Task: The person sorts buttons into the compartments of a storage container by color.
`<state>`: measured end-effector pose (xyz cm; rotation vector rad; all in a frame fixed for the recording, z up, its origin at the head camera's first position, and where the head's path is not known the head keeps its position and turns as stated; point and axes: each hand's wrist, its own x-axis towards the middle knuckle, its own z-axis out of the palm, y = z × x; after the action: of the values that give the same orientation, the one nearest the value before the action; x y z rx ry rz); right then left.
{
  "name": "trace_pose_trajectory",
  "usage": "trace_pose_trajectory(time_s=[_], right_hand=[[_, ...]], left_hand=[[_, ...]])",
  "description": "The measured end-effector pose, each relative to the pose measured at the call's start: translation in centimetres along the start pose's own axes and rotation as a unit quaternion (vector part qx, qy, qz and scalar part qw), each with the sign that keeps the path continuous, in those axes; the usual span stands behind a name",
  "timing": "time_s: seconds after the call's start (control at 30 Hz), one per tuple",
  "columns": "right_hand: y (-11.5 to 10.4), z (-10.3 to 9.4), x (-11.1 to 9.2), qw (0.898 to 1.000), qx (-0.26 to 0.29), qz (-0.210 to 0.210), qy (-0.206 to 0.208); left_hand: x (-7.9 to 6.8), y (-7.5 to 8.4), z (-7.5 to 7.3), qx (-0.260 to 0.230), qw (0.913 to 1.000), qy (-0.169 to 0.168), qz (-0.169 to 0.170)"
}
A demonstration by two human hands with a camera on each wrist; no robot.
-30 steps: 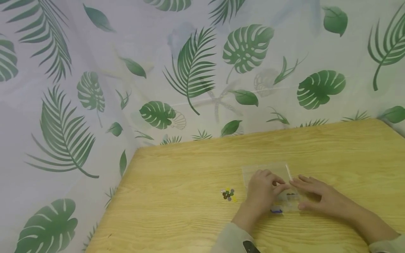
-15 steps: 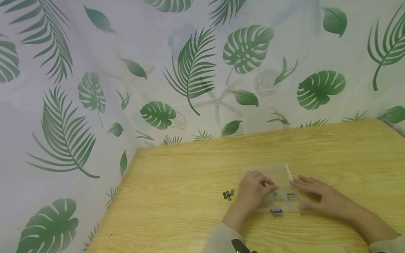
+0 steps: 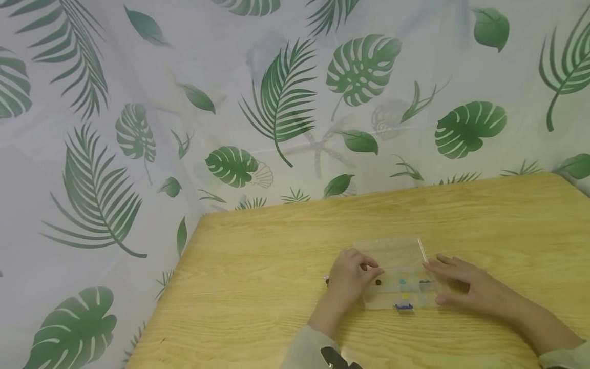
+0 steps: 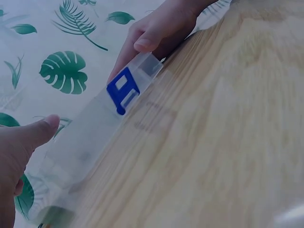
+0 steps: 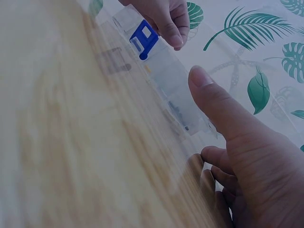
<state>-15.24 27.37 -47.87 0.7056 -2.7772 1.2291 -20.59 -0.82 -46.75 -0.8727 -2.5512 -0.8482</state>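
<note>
A clear plastic compartment box [image 3: 384, 301] lies on the table with its transparent lid [image 3: 392, 251] raised at the back. Its front carries a blue latch [image 4: 123, 90]. Inside lie a dark button-like disc [image 3: 378, 282], a teal disc [image 3: 402, 282], something yellow [image 3: 405, 295] and dark pieces [image 3: 425, 282]. My left hand [image 3: 351, 274] hovers by the box's left side, thumb and index tips close together, with nothing visible between them. My right hand [image 3: 467, 282] rests against the right side, fingers fairly straight and thumb near the front corner [image 5: 209, 90].
A small pile of coloured discs [image 3: 326, 280] sits left of the box, mostly covered by my left hand. The wood-grain table [image 3: 258, 266] meets a leaf-patterned cloth [image 3: 286, 102] at the back and left.
My left hand has moved left from over the middle of the box, uncovering the teal and dark discs and covering most of the pile. My right hand has stayed put.
</note>
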Motion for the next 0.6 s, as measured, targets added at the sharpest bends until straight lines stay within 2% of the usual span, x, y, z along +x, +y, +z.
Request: trace_pose_trajectory(time_s=[0.13, 0.6], right_hand=[[-0.1, 0.0, -0.1, 1.000, 0.006, -0.003, -0.004], [0.0, 0.1, -0.1, 1.000, 0.009, 0.001, -0.007]], left_hand=[[-0.4, -0.7, -0.4, -0.016, 0.9994, -0.015, -0.026], [-1.5, -3.5, -1.9, -0.024, 0.9981, -0.028, -0.050]])
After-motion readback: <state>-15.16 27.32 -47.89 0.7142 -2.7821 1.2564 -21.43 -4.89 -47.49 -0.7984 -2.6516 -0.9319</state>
